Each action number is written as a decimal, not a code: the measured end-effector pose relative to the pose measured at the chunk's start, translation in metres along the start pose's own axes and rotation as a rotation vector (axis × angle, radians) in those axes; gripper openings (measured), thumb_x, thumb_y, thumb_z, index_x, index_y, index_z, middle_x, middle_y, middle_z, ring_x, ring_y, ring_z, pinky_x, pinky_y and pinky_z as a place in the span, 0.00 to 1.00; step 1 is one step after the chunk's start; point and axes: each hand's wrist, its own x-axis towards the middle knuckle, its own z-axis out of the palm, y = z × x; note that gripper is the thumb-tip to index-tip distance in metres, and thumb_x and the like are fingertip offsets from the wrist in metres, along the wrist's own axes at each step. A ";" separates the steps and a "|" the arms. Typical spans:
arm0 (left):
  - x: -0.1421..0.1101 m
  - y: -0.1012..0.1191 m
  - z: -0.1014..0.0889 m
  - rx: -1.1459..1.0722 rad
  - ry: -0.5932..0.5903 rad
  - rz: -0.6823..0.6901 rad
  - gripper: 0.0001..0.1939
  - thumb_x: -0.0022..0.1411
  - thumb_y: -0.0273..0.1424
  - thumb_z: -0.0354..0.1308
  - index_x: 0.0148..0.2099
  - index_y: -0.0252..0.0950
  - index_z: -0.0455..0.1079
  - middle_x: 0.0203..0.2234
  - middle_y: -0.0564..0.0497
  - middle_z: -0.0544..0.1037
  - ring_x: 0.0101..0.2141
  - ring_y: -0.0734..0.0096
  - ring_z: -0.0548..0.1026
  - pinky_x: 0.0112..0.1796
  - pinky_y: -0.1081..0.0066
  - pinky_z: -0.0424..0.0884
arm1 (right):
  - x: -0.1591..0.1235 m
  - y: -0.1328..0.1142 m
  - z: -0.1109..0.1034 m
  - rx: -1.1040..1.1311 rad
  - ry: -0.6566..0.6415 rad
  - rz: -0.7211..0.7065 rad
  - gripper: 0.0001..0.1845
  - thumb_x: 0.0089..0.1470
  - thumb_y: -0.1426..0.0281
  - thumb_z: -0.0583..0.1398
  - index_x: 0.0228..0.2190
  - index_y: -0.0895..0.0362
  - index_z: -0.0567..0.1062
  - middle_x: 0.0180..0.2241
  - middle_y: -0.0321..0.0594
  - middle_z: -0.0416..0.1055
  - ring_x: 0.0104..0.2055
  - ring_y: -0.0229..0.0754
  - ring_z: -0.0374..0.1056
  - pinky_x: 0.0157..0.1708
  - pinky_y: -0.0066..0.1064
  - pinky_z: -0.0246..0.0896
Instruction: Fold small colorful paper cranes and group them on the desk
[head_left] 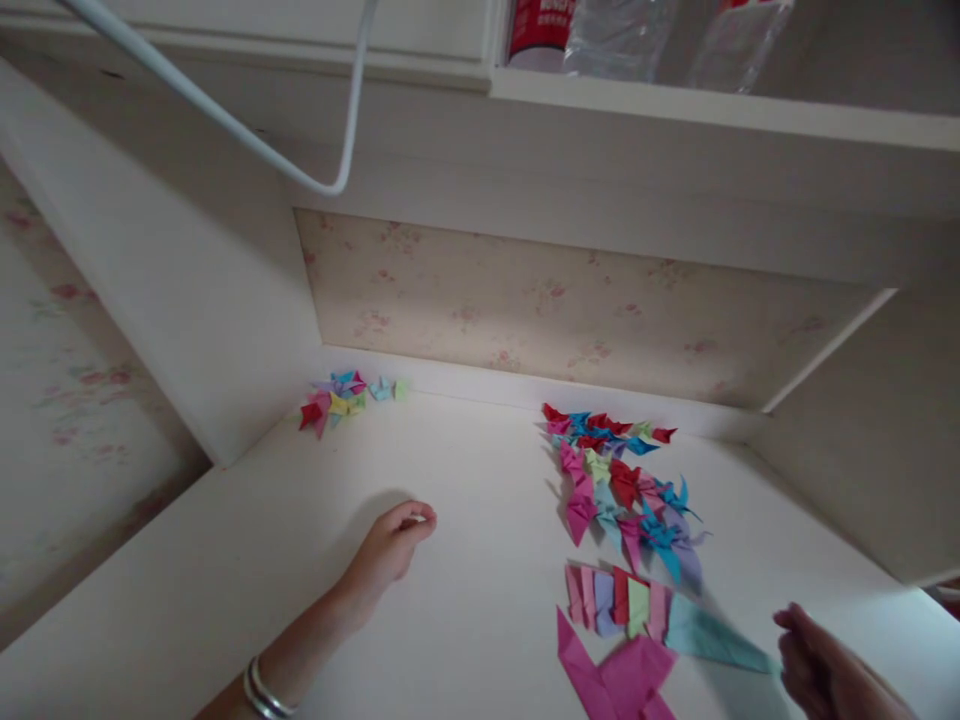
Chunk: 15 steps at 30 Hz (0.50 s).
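Note:
Curled above the bare white tabletop, my left hand (399, 540) has thumb and forefinger close together, with nothing visible between them. My right hand (829, 665), low at the right edge, is closed; what its fingers hold, if anything, is hidden. Beside it the narrow tip of a teal folded paper (712, 635) points at its fingers, and I cannot tell whether they touch. Left of that paper lies a row of folded paper strips (606, 600) in pink, purple, red and green. Nearer me is a larger magenta folded paper (626, 680).
Several rows of colourful origami cranes (622, 485) stand at the back right of the table (465, 460). A smaller cluster of folded papers (334, 400) sits at the back left. Overhead are a shelf (720, 115) and a bent white rod (330, 188).

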 end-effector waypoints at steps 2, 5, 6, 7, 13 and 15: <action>0.001 0.000 -0.007 -0.068 0.006 -0.014 0.14 0.50 0.43 0.58 0.34 0.38 0.67 0.12 0.65 0.48 0.14 0.80 0.45 0.18 0.75 0.40 | -0.002 -0.021 0.028 0.042 -0.057 0.007 0.19 0.39 0.51 0.64 0.25 0.53 0.71 0.16 0.32 0.58 0.16 0.36 0.55 0.12 0.29 0.53; 0.008 -0.003 -0.008 -0.065 0.011 0.000 0.12 0.50 0.40 0.58 0.34 0.37 0.68 0.13 0.63 0.52 0.15 0.80 0.48 0.18 0.75 0.42 | -0.014 -0.052 0.091 0.025 -0.216 -0.064 0.20 0.41 0.51 0.64 0.24 0.55 0.71 0.17 0.33 0.60 0.17 0.35 0.55 0.14 0.27 0.50; 0.010 -0.005 -0.009 -0.048 0.012 0.006 0.12 0.50 0.39 0.57 0.33 0.37 0.69 0.14 0.62 0.54 0.15 0.81 0.49 0.19 0.75 0.43 | -0.020 -0.061 0.116 -0.010 -0.309 -0.091 0.20 0.43 0.51 0.63 0.25 0.55 0.71 0.17 0.33 0.60 0.17 0.34 0.54 0.14 0.27 0.48; 0.012 -0.007 -0.009 -0.031 0.009 0.010 0.11 0.50 0.38 0.57 0.33 0.36 0.70 0.14 0.62 0.55 0.16 0.81 0.50 0.19 0.75 0.44 | -0.028 -0.069 0.144 -0.053 -0.424 -0.116 0.20 0.45 0.51 0.62 0.25 0.56 0.72 0.17 0.32 0.60 0.17 0.34 0.53 0.14 0.27 0.47; 0.018 -0.015 -0.013 0.057 -0.088 0.052 0.06 0.51 0.32 0.56 0.32 0.36 0.71 0.15 0.59 0.60 0.17 0.78 0.55 0.19 0.75 0.49 | -0.072 -0.090 0.325 -0.289 -1.078 -0.281 0.12 0.53 0.61 0.57 0.27 0.56 0.74 0.21 0.32 0.67 0.18 0.32 0.56 0.18 0.25 0.49; 0.020 -0.018 -0.012 0.108 -0.101 0.098 0.06 0.52 0.31 0.55 0.32 0.36 0.71 0.15 0.59 0.62 0.17 0.77 0.57 0.19 0.75 0.50 | -0.084 -0.090 0.383 -0.374 -1.172 -0.419 0.09 0.53 0.65 0.57 0.29 0.55 0.75 0.26 0.34 0.72 0.22 0.34 0.62 0.23 0.25 0.55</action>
